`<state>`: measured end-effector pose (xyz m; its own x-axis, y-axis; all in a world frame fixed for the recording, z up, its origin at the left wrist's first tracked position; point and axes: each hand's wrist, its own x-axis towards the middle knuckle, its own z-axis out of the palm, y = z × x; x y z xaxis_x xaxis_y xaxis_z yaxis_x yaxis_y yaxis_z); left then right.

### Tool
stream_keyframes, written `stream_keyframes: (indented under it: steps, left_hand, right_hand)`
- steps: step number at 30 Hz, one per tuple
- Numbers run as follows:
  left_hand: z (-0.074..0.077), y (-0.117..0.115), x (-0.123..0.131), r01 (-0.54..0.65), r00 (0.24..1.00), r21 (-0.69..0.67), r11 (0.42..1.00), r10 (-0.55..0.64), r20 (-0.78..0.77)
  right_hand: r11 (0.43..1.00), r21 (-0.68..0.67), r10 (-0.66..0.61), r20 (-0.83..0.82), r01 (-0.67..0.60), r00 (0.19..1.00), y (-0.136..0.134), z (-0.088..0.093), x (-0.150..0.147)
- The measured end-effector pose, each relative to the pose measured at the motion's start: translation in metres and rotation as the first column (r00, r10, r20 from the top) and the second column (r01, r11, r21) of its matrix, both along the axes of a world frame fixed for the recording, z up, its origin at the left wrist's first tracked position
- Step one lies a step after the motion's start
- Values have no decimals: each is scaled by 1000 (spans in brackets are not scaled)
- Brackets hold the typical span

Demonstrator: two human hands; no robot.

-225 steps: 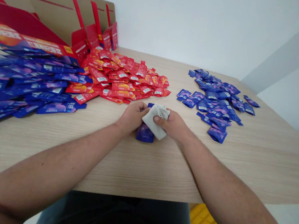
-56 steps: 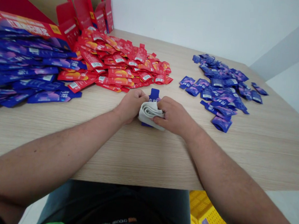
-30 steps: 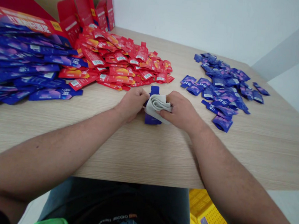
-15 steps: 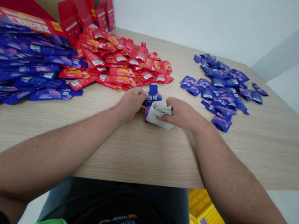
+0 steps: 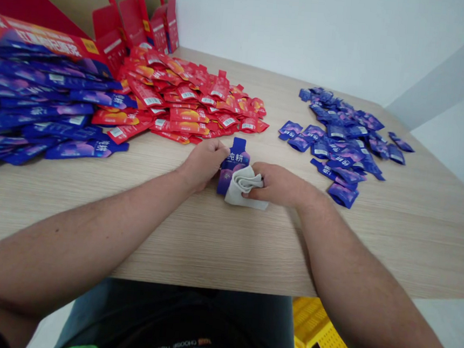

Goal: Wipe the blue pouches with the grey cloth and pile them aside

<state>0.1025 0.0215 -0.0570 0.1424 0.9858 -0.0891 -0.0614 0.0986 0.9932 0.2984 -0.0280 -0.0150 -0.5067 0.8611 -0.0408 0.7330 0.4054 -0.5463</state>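
Blue sachet [image 5: 233, 166] on table [image 5: 412, 249] btwn hands, top end pointing away. L to R: big blue pile [image 5: 46, 106], red pile [image 5: 191, 111], L hand [image 5: 202, 165] curled, holding sachet's left edge, R hand [image 5: 277, 184] clamped on white cloth [image 5: 243, 188] covering sachet's lower right, small blue pile [image 5: 336, 142].

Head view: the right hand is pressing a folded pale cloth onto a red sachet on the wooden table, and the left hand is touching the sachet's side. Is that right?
Not quite: the sachet is blue-purple, not red, as the head view shows. The right hand presses the folded pale cloth onto it on the wooden table, and the left hand touches its side.
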Motion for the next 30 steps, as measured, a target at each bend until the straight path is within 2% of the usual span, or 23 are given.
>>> stream_keyframes:
  steps: [1, 3, 5, 7, 8, 12, 13, 15, 17, 18, 20, 21, 24, 26, 30]
  left_hand:
    - [1, -1, 0, 1, 1000, -7, 1000, -1, 7]
    - [4, -4, 0, 29, 1000, -13, 999, -29, 7]
    - [7, -7, 0, 89, 996, -15, 996, -90, -16]
    - [9, -9, -1, 149, 988, 17, 989, -148, -53]
    - [9, -10, -1, 169, 983, 42, 985, -166, -74]
    - [7, -12, -4, 210, 973, 89, 974, -200, -112]
    - [7, -12, -4, 224, 972, 95, 970, -215, -99]
    - [8, -14, -3, 252, 967, 95, 963, -248, -55]
    - [10, -16, -2, 272, 962, 54, 961, -274, 23]
    - [11, -16, -2, 276, 958, 17, 961, -276, 77]
    - [14, -16, -1, 270, 947, -43, 962, -257, 192]
    - [14, -15, -1, 255, 942, -54, 965, -235, 239]
    - [13, -12, -1, 189, 942, -47, 981, -167, 291]
    - [11, -12, -1, 196, 942, -45, 980, -175, 285]
    - [11, -16, 4, 223, 944, -18, 975, -211, 254]
  right_hand:
    - [999, 41, -15, 7, 15, 1000, 0, 0, -1]
    - [975, 178, -129, -17, 130, 991, 3, -2, 0]
    - [910, 297, -273, -100, 291, 957, 7, -4, 2]
    - [851, 342, -358, -178, 399, 917, 10, -6, 4]
    - [847, 338, -362, -199, 411, 911, 11, -7, 5]
    - [897, 280, -292, -203, 341, 935, 12, -7, 7]
    - [884, 283, -322, -211, 373, 923, 13, -8, 8]
    - [817, 291, -436, -255, 498, 863, 16, -11, 12]
    - [755, 249, -521, -334, 606, 786, 19, -14, 16]
    - [743, 204, -538, -385, 638, 750, 21, -16, 17]
    - [764, 73, -529, -498, 641, 687, 22, -20, 18]
    - [794, 4, -506, -549, 608, 665, 22, -21, 17]
    - [892, -123, -411, -620, 434, 668, 18, -26, 8]
    - [923, -116, -355, -625, 367, 695, 14, -28, 1]
    - [931, -21, -298, -622, 364, 725, 7, -29, -15]
